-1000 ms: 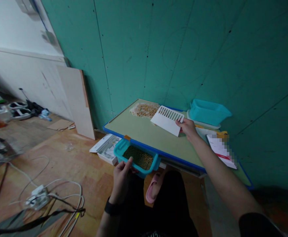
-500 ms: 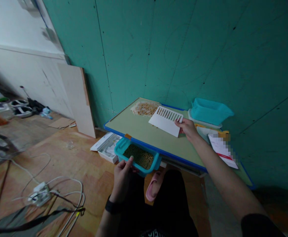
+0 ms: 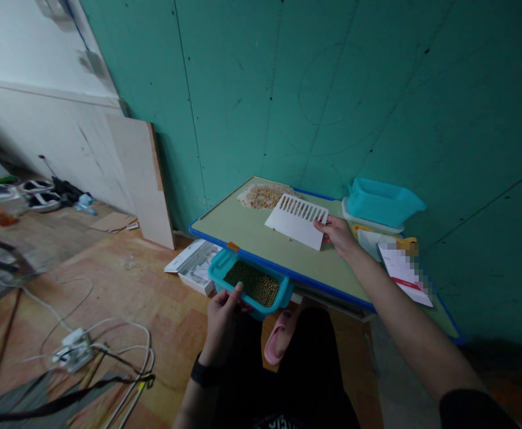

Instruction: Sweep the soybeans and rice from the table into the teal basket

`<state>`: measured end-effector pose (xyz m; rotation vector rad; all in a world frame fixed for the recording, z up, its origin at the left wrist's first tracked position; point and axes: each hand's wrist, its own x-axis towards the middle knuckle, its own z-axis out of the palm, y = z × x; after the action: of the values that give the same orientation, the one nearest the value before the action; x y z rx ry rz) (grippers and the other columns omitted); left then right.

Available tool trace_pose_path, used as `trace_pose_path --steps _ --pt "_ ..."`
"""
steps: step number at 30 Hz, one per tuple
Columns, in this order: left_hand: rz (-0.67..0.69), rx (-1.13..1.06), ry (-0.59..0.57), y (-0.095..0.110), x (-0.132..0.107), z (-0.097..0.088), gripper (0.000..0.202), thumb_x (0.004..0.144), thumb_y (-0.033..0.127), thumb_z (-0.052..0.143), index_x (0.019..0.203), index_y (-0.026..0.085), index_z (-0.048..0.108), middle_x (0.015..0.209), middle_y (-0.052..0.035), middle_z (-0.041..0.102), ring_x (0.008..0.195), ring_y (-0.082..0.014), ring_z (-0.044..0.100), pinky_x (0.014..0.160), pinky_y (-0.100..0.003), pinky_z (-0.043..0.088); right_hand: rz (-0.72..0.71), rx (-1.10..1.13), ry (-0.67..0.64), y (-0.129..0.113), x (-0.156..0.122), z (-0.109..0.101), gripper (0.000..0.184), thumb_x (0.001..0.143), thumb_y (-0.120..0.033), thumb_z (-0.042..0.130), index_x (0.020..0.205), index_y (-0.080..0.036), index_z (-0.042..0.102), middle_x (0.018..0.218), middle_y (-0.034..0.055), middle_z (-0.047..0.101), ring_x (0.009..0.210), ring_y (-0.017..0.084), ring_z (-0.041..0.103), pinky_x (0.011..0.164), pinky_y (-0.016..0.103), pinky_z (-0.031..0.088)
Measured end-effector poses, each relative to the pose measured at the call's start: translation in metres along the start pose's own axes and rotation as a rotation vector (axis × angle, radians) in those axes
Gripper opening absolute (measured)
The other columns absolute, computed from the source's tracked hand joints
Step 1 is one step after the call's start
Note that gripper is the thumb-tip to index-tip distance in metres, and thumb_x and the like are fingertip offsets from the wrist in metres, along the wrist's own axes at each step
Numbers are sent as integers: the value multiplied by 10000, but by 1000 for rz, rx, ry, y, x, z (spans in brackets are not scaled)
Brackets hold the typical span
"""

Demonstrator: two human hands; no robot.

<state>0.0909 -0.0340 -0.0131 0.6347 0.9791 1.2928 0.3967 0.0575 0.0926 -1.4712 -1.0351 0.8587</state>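
Note:
My left hand (image 3: 225, 307) grips the near rim of a blue plastic container (image 3: 218, 273), thumb on top and the other fingers mostly hidden beneath. Dark green and yellowish bean-like grains (image 3: 254, 283) lie inside it. The container sits just below the table's near edge, above my lap. Over the table (image 3: 229, 223), my right hand (image 3: 335, 232) is closed on the right end of a flat white slotted scraper (image 3: 294, 229), its slots facing the wall. Behind the scraper, a spread of mixed yellow and pale grains (image 3: 263, 196) lies on the far left of the table. A few grains show by the scraper's edge.
At the table's back right stands another blue container (image 3: 381, 202) on a pale lid. A printed paper (image 3: 404, 274) lies nearer, by a yellow-edged item. An open white box (image 3: 196, 271) sits on the floor. A power strip (image 3: 74, 351) with loose cables lies at left.
My right hand has drawn the scraper slightly left and toward me across the table. My left hand keeps its hold on the container, with no clear movement.

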Motion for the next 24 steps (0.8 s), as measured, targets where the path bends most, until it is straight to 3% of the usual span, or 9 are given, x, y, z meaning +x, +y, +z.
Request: trace_pose_path --steps 5,8,11,14,20,24 --pt "1 -25 -2 -5 5 -2 497 608 519 915 560 185 550 469 15 623 437 -131 601 471 -221 468 -65 -41 -46 -3 -11 5 574 545 -592 852 892 -159 701 798 93 771 708 278 731 558 348 567" --pt "8 -36 -8 -8 9 -2 499 620 526 906 555 188 545 467 13 626 426 -132 594 468 -229 477 -193 -111 -49 0 -28 11 584 606 -618 824 934 -146 723 836 108 780 760 290 740 621 362 580" --pt "27 -30 -21 -5 11 0 486 629 517 904 549 185 558 461 13 622 422 -130 587 479 -237 492 -368 -258 -28 4 -56 19 450 791 -567 715 975 -158 741 900 104 793 820 278 749 702 345 573" --pt "34 -28 -35 1 13 5 479 629 508 904 539 184 563 455 17 612 427 -137 592 488 -249 506 -511 -492 18 6 -88 29 344 914 -498 615 952 -184 749 857 87 794 763 241 747 674 292 535" --pt "23 -35 -14 7 15 13 471 618 499 905 529 185 565 441 10 614 407 -141 580 466 -257 491 -769 -728 21 4 -128 52 278 995 -376 528 996 -209 750 837 78 798 695 206 751 650 262 512" --pt "19 -39 19 5 14 12 463 630 493 899 538 191 560 452 12 626 403 -143 591 459 -255 488 -801 -696 -38 3 -136 64 255 1006 -343 519 1027 -224 744 855 59 803 719 191 758 685 256 528"
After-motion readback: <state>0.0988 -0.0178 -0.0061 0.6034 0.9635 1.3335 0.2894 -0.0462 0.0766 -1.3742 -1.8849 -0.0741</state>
